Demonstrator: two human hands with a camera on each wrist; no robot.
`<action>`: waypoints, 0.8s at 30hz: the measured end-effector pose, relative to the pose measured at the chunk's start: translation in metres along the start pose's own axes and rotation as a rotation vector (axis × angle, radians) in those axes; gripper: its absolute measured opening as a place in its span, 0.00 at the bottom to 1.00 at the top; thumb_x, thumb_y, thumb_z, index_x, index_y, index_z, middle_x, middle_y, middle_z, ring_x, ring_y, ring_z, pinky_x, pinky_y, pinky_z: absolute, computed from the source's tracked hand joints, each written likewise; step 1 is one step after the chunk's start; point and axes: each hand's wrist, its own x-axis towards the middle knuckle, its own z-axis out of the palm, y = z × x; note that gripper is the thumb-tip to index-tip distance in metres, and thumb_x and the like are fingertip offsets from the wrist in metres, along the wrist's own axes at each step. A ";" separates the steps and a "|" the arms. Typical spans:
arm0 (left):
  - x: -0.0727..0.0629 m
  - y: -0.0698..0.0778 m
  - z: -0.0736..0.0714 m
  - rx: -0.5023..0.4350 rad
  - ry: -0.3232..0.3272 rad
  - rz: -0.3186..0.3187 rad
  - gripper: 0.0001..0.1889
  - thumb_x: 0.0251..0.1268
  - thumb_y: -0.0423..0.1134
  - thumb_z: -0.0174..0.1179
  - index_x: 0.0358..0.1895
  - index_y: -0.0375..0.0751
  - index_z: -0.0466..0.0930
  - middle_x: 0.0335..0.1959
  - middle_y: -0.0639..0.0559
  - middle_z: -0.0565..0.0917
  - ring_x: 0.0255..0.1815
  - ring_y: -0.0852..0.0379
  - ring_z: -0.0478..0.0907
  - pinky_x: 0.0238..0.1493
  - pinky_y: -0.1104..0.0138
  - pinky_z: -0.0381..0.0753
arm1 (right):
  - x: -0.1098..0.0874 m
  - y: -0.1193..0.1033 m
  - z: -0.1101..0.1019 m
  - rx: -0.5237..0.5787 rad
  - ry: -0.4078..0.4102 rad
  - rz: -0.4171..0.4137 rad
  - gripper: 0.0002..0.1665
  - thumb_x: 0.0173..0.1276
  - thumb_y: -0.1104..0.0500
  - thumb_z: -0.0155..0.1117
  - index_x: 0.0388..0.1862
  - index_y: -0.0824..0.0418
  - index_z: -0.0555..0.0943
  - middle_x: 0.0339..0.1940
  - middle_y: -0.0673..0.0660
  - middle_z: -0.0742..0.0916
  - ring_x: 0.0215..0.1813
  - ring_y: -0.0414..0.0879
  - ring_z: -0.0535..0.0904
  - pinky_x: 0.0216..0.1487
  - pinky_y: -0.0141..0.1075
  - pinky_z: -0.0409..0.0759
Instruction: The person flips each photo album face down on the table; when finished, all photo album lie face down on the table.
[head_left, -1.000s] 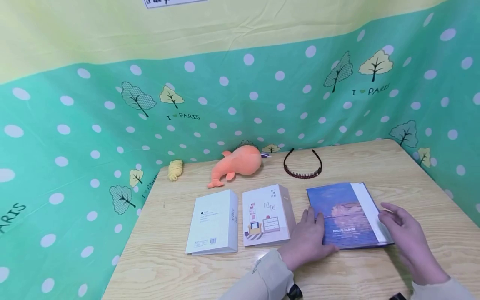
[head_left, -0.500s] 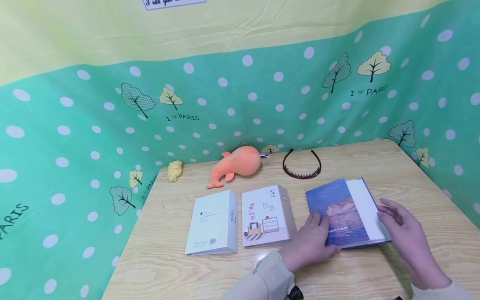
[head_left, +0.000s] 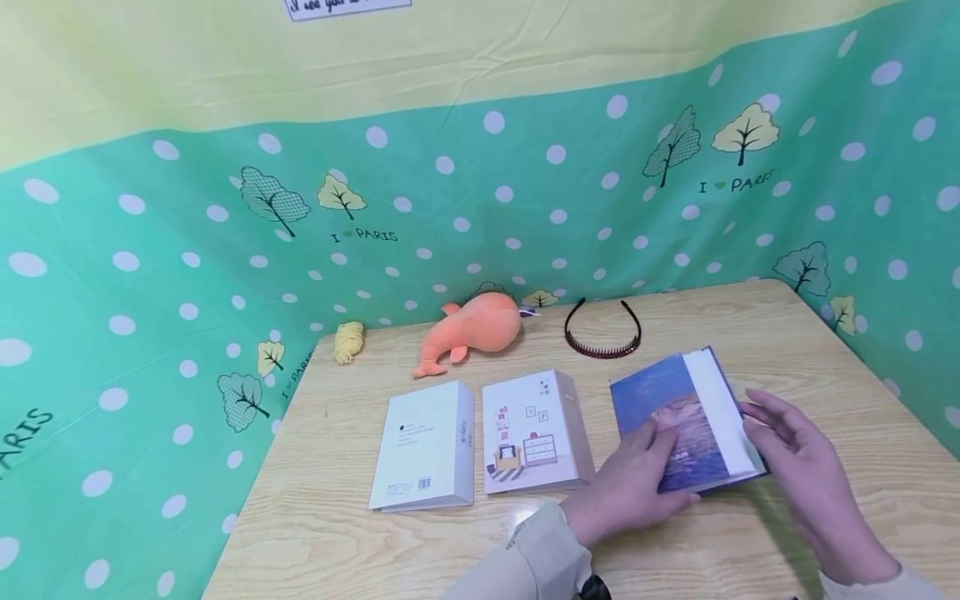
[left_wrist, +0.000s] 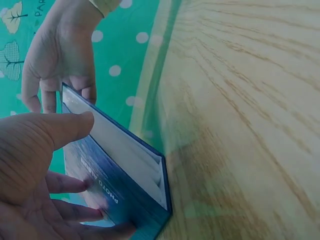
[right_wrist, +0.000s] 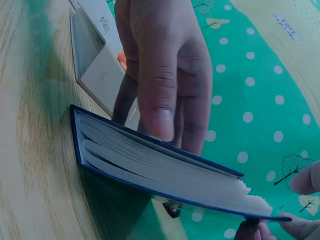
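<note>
A blue photo album (head_left: 660, 400) with a painted water scene tilts up at its right side, front cover facing up. My left hand (head_left: 626, 475) lies on that cover, fingers stretched over the picture and thumb at the near edge. Across the album, my right hand (head_left: 798, 458) holds its raised right edge. In the right wrist view the white page block (right_wrist: 165, 165) shows between the covers, and right-hand fingers (right_wrist: 298, 227) are at the edge of the back cover. The left wrist view shows my left thumb (left_wrist: 65, 127) over the near edge.
Left of the album stand two white box-like books, one with a furniture drawing (head_left: 532, 429) and one with a barcode (head_left: 423, 442). Behind them lie a coral plush whale (head_left: 480, 325), yellow yarn (head_left: 349, 342) and a dark toothed headband (head_left: 603, 348). A green dotted curtain (head_left: 450, 183) borders the table.
The album's right side has risen and the album has turned and shifted slightly left. My right hand has moved left with its edge; my left hand has slid further over the cover.
</note>
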 end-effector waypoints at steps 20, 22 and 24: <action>0.005 -0.003 -0.008 -0.244 0.137 0.080 0.52 0.60 0.66 0.59 0.79 0.58 0.35 0.76 0.52 0.57 0.71 0.55 0.62 0.65 0.67 0.68 | -0.003 -0.008 0.017 0.038 -0.188 -0.188 0.29 0.75 0.71 0.49 0.74 0.66 0.62 0.63 0.44 0.78 0.58 0.34 0.75 0.54 0.19 0.72; 0.005 -0.004 -0.008 -0.275 0.152 0.070 0.52 0.60 0.65 0.60 0.79 0.58 0.37 0.76 0.53 0.56 0.71 0.56 0.62 0.66 0.67 0.66 | -0.003 -0.009 0.019 0.040 -0.205 -0.208 0.30 0.74 0.72 0.48 0.74 0.66 0.61 0.65 0.45 0.77 0.59 0.35 0.74 0.55 0.19 0.72; 0.004 -0.003 -0.008 -0.297 0.164 0.056 0.51 0.60 0.65 0.59 0.79 0.57 0.38 0.76 0.53 0.57 0.71 0.56 0.62 0.65 0.67 0.67 | -0.004 -0.010 0.021 0.046 -0.220 -0.222 0.30 0.74 0.73 0.47 0.74 0.66 0.61 0.67 0.47 0.76 0.60 0.36 0.74 0.56 0.20 0.72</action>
